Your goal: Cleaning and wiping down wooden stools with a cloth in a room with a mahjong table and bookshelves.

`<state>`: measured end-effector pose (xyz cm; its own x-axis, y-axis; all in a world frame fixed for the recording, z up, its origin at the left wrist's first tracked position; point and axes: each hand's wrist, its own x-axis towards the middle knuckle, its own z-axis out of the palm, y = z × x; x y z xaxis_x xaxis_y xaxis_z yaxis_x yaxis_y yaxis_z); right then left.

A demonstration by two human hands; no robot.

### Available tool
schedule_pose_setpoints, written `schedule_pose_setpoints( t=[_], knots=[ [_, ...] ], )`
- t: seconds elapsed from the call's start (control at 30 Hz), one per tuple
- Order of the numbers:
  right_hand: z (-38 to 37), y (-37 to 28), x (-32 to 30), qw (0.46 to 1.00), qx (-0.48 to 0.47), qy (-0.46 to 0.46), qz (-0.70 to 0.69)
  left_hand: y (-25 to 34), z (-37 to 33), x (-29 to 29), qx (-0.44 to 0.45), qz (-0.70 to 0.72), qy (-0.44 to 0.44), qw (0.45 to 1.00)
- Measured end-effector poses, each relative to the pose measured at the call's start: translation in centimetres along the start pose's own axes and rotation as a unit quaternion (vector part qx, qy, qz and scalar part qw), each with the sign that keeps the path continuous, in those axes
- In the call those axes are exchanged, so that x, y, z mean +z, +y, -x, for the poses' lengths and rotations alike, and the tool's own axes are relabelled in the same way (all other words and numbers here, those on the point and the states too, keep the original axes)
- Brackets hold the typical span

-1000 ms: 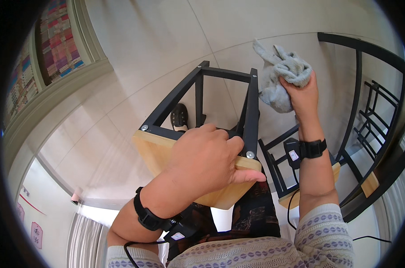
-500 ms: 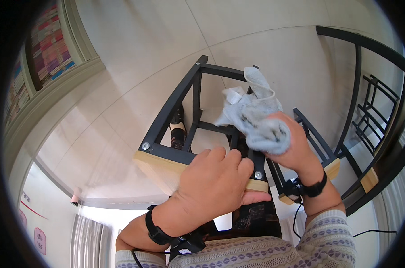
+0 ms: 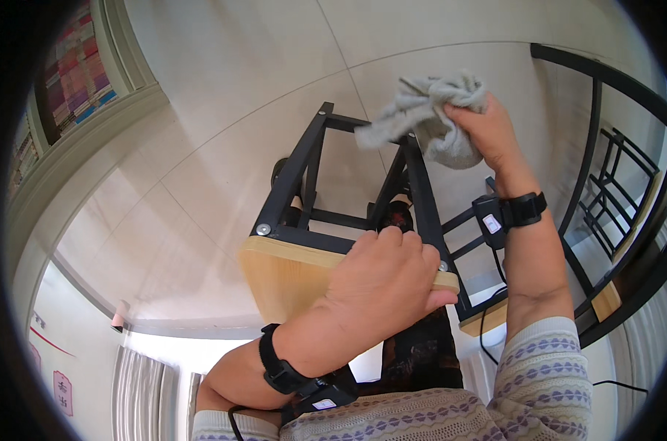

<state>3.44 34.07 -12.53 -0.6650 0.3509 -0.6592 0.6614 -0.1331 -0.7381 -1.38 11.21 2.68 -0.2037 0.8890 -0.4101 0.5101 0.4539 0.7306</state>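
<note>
A stool [image 3: 293, 253] with a light wooden seat and black metal legs is tilted on its side, its legs pointing away from me. My left hand [image 3: 389, 268] is wrapped round the seat's edge, fingers on the underside and thumb on the outer face. Beyond it, my right hand [image 3: 488, 136] grips a crumpled grey-white cloth [image 3: 447, 110] near the far ends of the stool's right legs. One end of the cloth hangs leftward, slightly blurred, over the leg ends.
Right of the stool stands another wood-and-black-metal stool [image 3: 488, 317]. A large black frame [image 3: 594, 147] rises at the right, with more black-legged furniture [image 3: 616, 198] behind. A shelf of books [image 3: 80, 66] is at the far left. My feet and legs show below the stool on the tiled floor [image 3: 223, 73].
My right hand has moved the cloth away from the seat, up toward the far leg ends. The stool has shifted slightly right and its tilt has changed; my left hand keeps its hold.
</note>
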Motion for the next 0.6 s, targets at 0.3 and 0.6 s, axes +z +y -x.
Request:
schedule_pose_setpoints(
  t=[0.3,0.6],
  knots=[
    [-4.0,3.8,7.5,0.948,-0.051,-0.194,0.246,1.1,-0.8,2.9,0.027,0.027,-0.021,0.999],
    [-4.3,9.6,10.9,0.862,-0.201,-0.256,0.388,2.1,-0.8,4.4,0.037,-0.052,-0.055,0.996]
  ],
)
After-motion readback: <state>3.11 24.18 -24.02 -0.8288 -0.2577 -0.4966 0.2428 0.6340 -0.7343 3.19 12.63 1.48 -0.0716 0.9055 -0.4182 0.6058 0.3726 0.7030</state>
